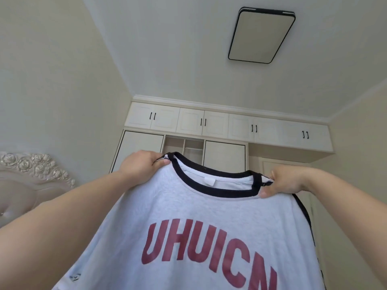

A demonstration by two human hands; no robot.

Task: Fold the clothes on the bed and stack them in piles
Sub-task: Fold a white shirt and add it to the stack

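Note:
A pale grey T-shirt (188, 208) with a black collar band and large red letters hangs spread in front of me, raised high. My left hand (140, 166) pinches its left shoulder beside the collar. My right hand (287, 181) pinches the right shoulder, thumb on the front of the fabric. The shirt's lower part runs out of the bottom of the view. The bed surface and the other clothes are hidden.
A carved cream headboard (31, 174) shows at the left. Cream wardrobes (209, 130) with overhead cupboards line the far wall, one middle section open. A rectangular ceiling lamp (261, 35) is overhead. Walls close in at left and right.

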